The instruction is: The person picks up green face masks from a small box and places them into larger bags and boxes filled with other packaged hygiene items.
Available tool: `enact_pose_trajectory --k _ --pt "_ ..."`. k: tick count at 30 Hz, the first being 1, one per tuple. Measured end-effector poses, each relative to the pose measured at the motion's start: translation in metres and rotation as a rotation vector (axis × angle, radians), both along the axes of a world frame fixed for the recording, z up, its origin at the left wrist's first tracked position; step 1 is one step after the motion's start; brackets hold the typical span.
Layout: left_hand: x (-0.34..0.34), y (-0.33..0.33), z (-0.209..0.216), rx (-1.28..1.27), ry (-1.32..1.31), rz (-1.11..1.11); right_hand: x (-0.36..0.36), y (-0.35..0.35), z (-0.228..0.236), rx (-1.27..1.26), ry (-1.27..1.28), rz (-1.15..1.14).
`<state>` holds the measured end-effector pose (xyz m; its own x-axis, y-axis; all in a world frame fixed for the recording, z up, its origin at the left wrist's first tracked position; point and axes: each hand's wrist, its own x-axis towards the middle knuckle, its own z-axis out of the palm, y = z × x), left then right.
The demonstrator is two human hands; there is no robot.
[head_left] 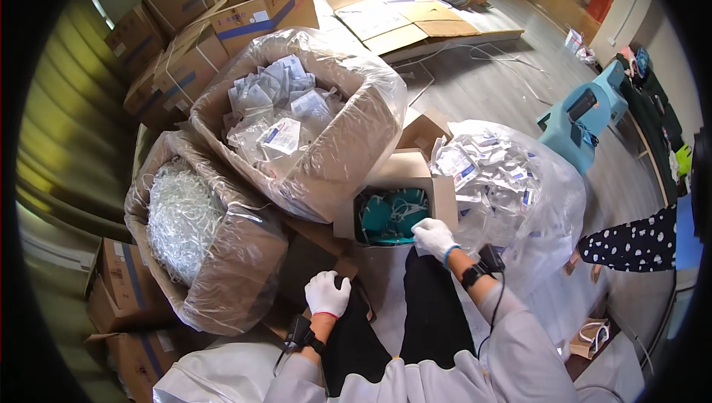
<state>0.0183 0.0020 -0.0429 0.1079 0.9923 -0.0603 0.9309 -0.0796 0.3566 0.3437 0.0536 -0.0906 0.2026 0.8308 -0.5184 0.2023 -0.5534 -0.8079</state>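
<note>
A small cardboard box (443,202) stands before my knees with its flaps up. Inside it lie teal, cup-shaped pieces (377,214) with white cords (409,208). My white-gloved right hand (435,238) is at the box's near right corner, fingers drawn together over the edge; what they pinch, if anything, is hidden. My left hand (327,294), gloved in white too, rests on my left knee with loosely bent fingers and nothing visible in it.
Beyond the small box, a plastic-lined carton (334,158) holds clear packets (282,136). To the left, another lined carton (237,277) holds white stringy material (184,217). A clear bag (552,195) of packets sits at right, near a blue plastic chair (575,128) and a person's patterned garment (630,238).
</note>
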Motion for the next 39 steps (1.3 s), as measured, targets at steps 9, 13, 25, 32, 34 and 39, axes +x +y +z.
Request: enact_pose_trajectory --k 9,13,25,32,34,39 --pt "0.001 0.018 0.001 -0.098 -0.047 0.092 -0.044 0.112 -0.081 -0.033 -1.121 1.126" --pt "0.000 0.027 -0.001 -0.103 -0.087 0.111 -0.029 0.131 -0.117 -0.123 -1.132 1.026" --pt "0.002 0.034 -0.004 -0.075 -0.074 0.112 0.014 0.107 -0.039 0.279 -0.520 0.306" --pt "0.007 0.017 0.002 0.005 -0.125 0.091 0.033 0.057 -0.009 0.151 0.498 -0.159" --pt "0.010 0.011 0.010 0.047 -0.162 0.083 0.016 0.044 0.030 0.273 0.690 -0.196" --pt "0.020 0.005 0.024 0.193 -0.582 0.128 -0.001 0.018 0.078 0.351 0.804 -0.113"
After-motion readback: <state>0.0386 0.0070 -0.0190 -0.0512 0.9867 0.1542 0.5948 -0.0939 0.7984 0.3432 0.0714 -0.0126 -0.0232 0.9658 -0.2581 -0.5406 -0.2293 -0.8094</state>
